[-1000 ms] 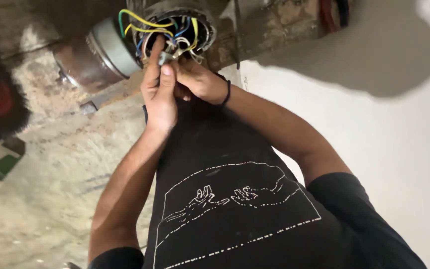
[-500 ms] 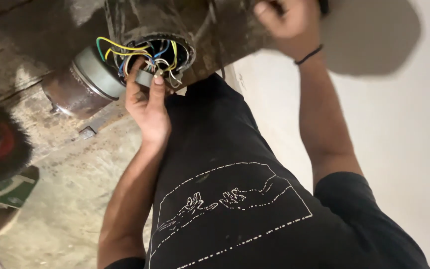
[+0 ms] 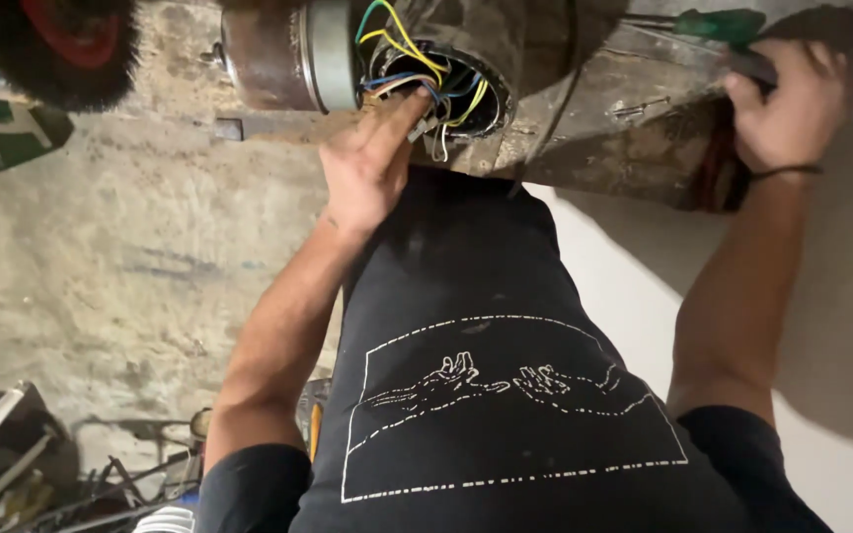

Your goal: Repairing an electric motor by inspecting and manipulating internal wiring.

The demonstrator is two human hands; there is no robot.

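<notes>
Touching wires point(image 3: 425, 84) (coloured), left fingers point(image 3: 394, 120), screwdriver point(image 3: 718, 30) right.

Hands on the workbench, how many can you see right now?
2. The left hand is at the coloured wires in the round motor housing. The right hand is at the bench's right end, gripping a green-handled screwdriver. No other hands show.

Black short-sleeved T-shirt, sleeves ending above the elbows; forearms bare. Chest print in white line work: two reaching hands inside a dashed frame (fabric slightly dusty). Thin dark band on wrist of right hand point(image 3: 792, 109).
</notes>
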